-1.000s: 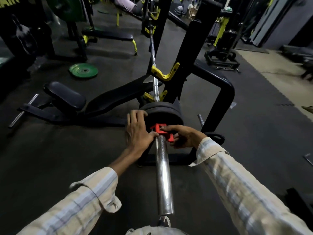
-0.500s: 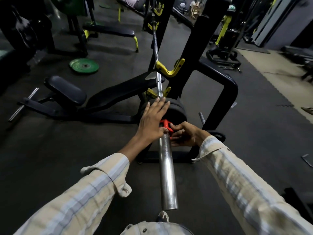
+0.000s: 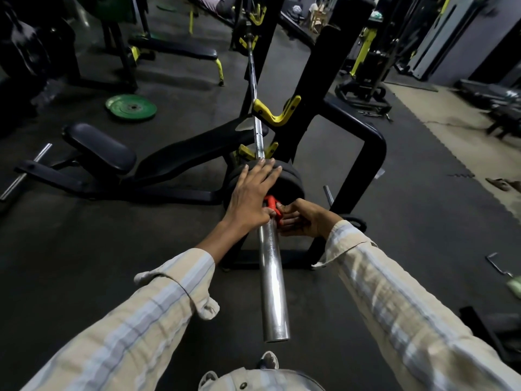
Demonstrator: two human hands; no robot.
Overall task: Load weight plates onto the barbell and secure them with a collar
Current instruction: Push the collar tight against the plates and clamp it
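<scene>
The chrome barbell sleeve (image 3: pixel 273 280) points toward me, its bar resting in yellow hooks (image 3: pixel 275 114) of a black rack. Black weight plates (image 3: pixel 290 180) sit on the sleeve. A red collar (image 3: pixel 271 204) is on the sleeve right against the plates. My left hand (image 3: pixel 251 196) lies over the plates with straight fingers pressing on their top edge, thumb by the collar. My right hand (image 3: pixel 303 218) grips the collar from the right side, fingers curled round it. Most of the collar is hidden by both hands.
A black incline bench (image 3: pixel 158 162) lies left of the rack. Green plates (image 3: pixel 131 107) lie on the floor at the left. The rack's black frame (image 3: pixel 363 170) rises to the right. More benches and machines stand behind. My shoe (image 3: pixel 267 361) is below the sleeve end.
My left hand left the collar, stretched its fingers out and moved up over the plates. My right hand stayed on the collar. The view has shifted slightly.
</scene>
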